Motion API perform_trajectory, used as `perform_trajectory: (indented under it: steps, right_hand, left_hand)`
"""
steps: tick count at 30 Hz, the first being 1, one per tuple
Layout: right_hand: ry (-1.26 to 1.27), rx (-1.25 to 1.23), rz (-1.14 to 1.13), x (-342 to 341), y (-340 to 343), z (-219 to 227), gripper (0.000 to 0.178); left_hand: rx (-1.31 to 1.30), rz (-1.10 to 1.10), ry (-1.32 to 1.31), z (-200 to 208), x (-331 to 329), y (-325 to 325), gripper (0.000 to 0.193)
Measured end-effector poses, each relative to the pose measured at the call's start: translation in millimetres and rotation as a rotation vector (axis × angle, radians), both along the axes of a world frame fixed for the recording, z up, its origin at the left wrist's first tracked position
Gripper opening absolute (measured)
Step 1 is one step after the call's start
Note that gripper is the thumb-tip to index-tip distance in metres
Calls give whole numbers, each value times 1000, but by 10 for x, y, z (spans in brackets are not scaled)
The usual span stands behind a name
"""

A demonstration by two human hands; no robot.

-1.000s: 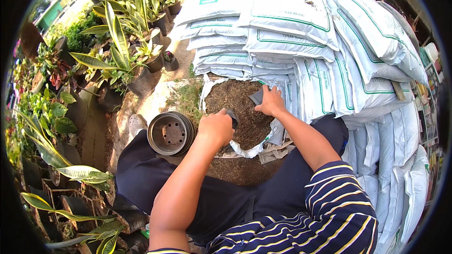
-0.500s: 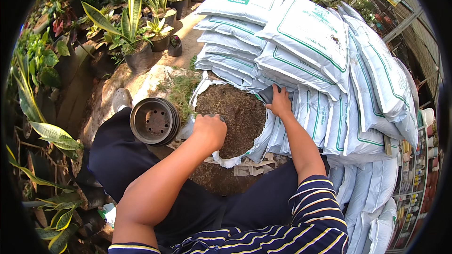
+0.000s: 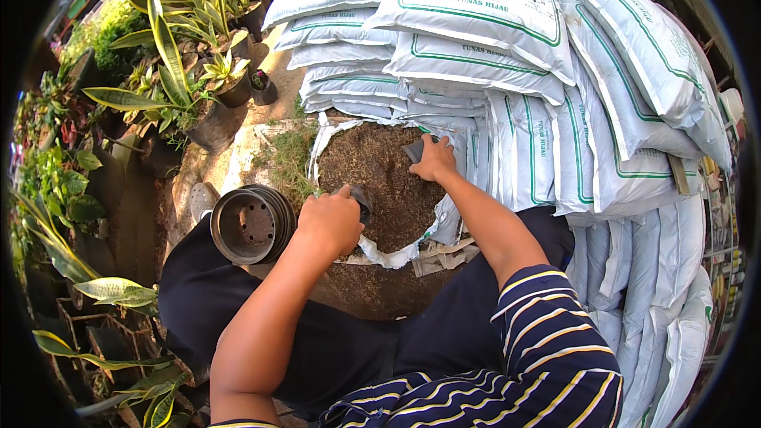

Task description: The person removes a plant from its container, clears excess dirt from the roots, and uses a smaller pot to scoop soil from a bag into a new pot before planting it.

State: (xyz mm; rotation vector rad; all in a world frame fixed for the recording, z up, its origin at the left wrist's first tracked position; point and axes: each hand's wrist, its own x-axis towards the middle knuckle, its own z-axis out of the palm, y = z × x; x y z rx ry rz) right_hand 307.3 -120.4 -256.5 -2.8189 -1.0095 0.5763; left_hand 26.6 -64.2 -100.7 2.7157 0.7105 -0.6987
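An open white sack (image 3: 396, 257) full of brown, crumbly potting soil (image 3: 388, 182) stands in front of me, its rim rolled down. At the soil's left side, my left hand (image 3: 330, 220) is closed on a small dark, rounded piece (image 3: 362, 203), partly hidden by the fingers; its kind cannot be made out. Over the far right of the soil, my right hand (image 3: 435, 160) grips a flat dark grey piece (image 3: 414, 150) with a straight edge. Beside my left forearm sits a stack of round black plastic pots (image 3: 246, 226) with drain holes in the bottom.
High piles of white sacks (image 3: 476, 12) with green lines stand behind and right of the open sack. Potted snake plants (image 3: 170, 59) and other greenery line the left. Some grass (image 3: 287, 160) lies next to the sack's left rim. My knees flank the sack's near side.
My right hand has moved inward from the sack's right rim, bringing the grey piece over the soil. My left hand stays by the soil's left side. The whole view has shifted.
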Motion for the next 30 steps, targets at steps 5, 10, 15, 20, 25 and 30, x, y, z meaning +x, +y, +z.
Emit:
perform_trajectory:
  steps: [5, 10, 15, 20, 25, 30]
  right_hand:
    - [-302, 74, 367, -262, -30, 604, 96]
    - [-575, 191, 623, -426, -165, 1376, 97]
    - [-318, 297, 266, -205, -163, 1271, 86]
    - [-204, 231, 359, -471, -7, 1010, 83]
    - [-154, 242, 546, -921, 5, 941, 86]
    - [-192, 202, 519, -813, -22, 612, 84]
  left_hand:
    - [-23, -11, -19, 165, -24, -34, 51]
    - [51, 0, -49, 138, -135, -38, 53]
    - [32, -13, -58, 179, -141, -79, 54]
    - [35, -13, -89, 87, -146, -88, 51]
    - [40, -28, -83, 72, -131, -90, 48]
    - [8, -17, -65, 82, -113, -81, 49]
